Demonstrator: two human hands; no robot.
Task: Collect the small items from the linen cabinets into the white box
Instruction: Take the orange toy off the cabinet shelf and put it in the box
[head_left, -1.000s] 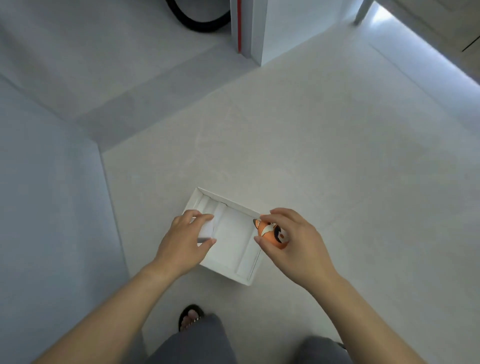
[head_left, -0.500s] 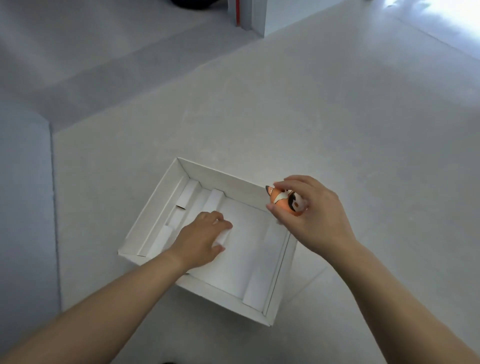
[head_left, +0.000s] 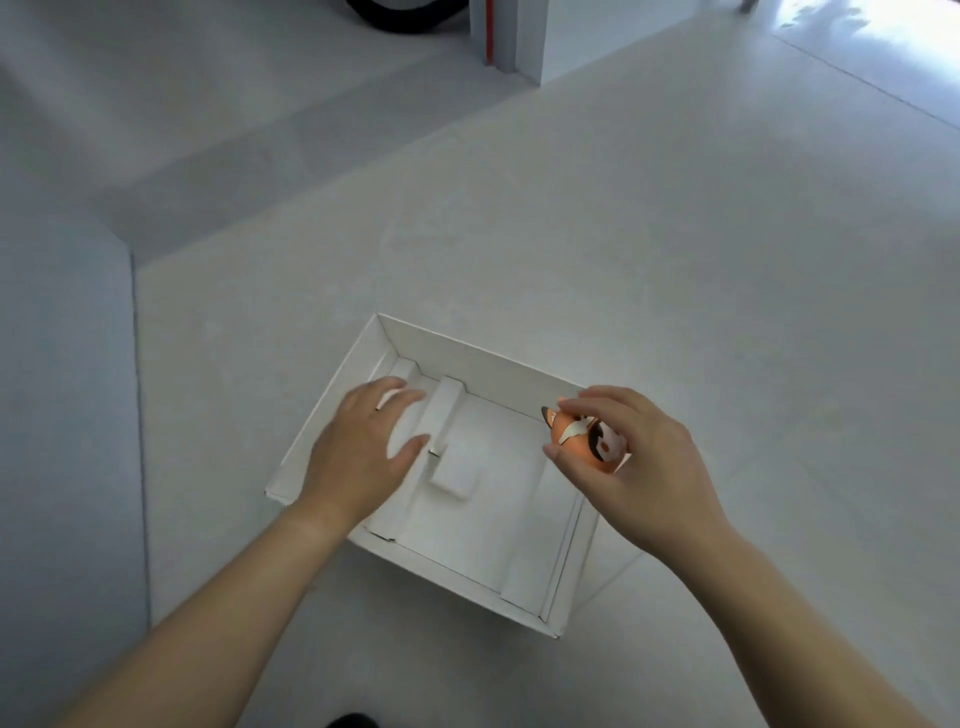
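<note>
Saw only part of the orange toy (head_left: 582, 439), the remainder wrapped in the curled fingers (head_left: 623, 402) of the right hand (head_left: 644, 473); could not tell what figure it was. Lost the left compartment of the white box (head_left: 467, 374) and a stretch of its near-left rim beneath the left hand (head_left: 358, 452), itself slightly blurred. Caught just a black curved arc (head_left: 384, 18) and a white upright (head_left: 527, 41) with a red strip (head_left: 489, 31) at the top edge, both cut off. Glimpsed a dark shape (head_left: 353, 721) sliced by the bottom edge, too little to name.
</note>
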